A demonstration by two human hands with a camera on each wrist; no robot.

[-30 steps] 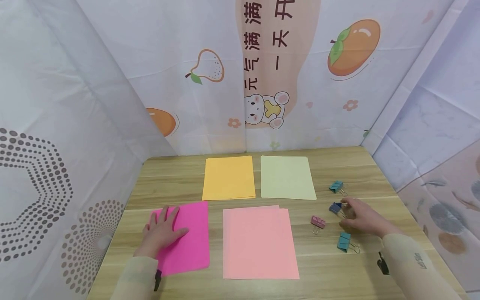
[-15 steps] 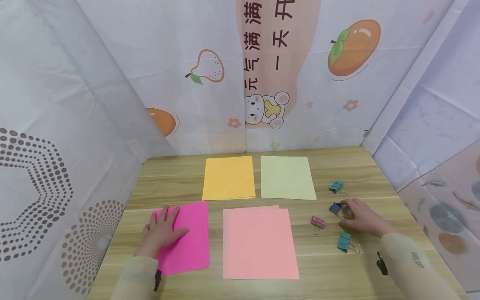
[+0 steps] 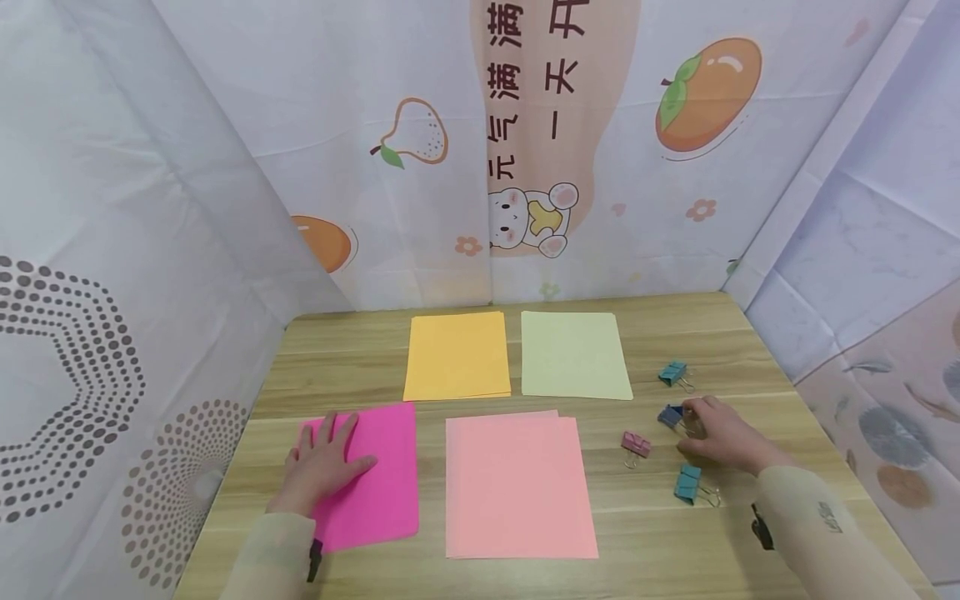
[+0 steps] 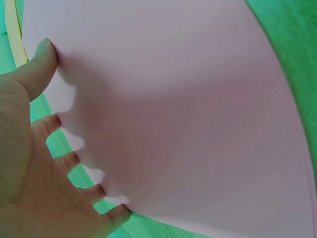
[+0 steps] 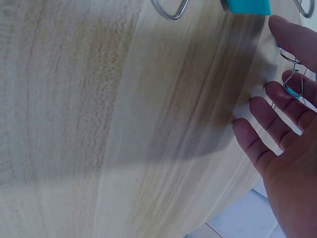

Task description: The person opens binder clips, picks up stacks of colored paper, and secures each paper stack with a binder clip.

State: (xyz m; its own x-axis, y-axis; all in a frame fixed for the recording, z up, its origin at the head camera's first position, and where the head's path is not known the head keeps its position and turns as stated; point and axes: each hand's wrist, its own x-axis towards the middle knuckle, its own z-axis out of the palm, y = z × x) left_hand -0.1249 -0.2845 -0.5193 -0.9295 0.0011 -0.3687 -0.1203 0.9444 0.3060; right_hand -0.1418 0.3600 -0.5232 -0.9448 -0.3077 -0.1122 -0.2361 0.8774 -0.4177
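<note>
while left hand [image 3: 321, 468] splays over magenta paper's [image 3: 386, 492] left edge, right hand [image 3: 726, 433], fingers roomily parted, flanks navy clip [image 3: 669, 417].

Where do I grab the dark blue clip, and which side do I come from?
Probably pinch the dark blue clip by its wire handles, coming from the right, where the right hand is: the wires stick out that way, toward the hand.
</note>
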